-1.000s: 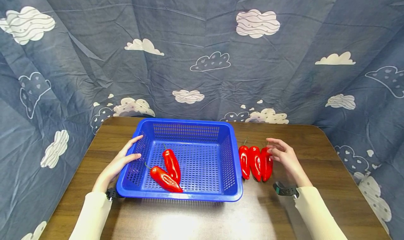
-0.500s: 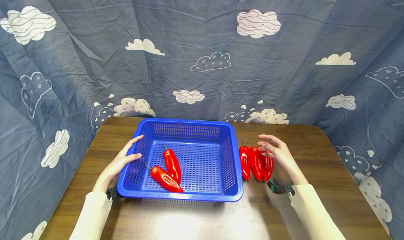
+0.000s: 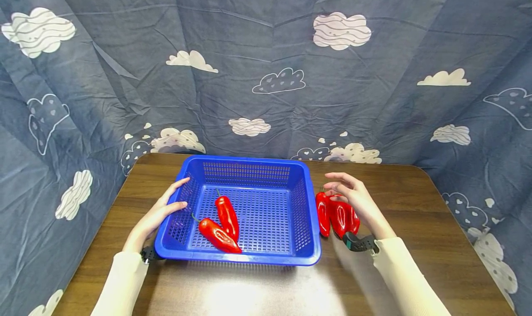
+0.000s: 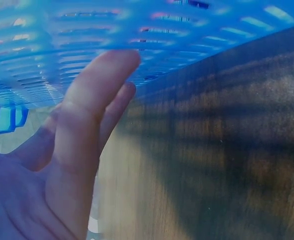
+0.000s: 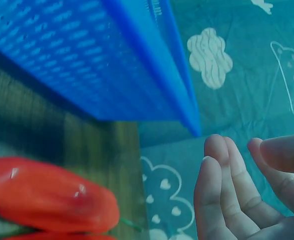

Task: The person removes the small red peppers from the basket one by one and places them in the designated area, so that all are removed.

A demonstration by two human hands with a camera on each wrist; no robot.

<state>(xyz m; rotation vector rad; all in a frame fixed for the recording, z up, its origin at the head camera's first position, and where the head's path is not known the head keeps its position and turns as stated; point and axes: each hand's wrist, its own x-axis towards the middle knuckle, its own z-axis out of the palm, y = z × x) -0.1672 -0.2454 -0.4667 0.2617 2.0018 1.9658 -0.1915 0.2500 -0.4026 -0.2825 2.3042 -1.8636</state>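
Note:
A blue plastic basket (image 3: 237, 259) with slotted walls stands on the table. Inside lie two red peppers, one (image 3: 227, 216) leaning toward the back and the other (image 3: 218, 236) slanting to the front. My left hand (image 3: 150, 219) grips the basket's left side, thumb and a finger over the rim; in the left wrist view other fingers (image 4: 79, 110) lie along the outer wall. Three more red peppers lie side by side to the right. Over their stem ends hovers my right hand (image 3: 358, 200), fingers loosely bent and holding nothing, closest to the leftmost pepper (image 3: 322, 216) and the middle one (image 3: 338, 219).
The brown wooden table (image 3: 415, 223) ends at a dark curtain (image 3: 274, 112) with cloud prints behind it. The row of peppers sits right at the basket's right wall. Each wrist carries a black strap (image 3: 360, 243).
My right hand has moved left, from the rightmost pepper toward the leftmost one. The left hand and the basket have kept their places.

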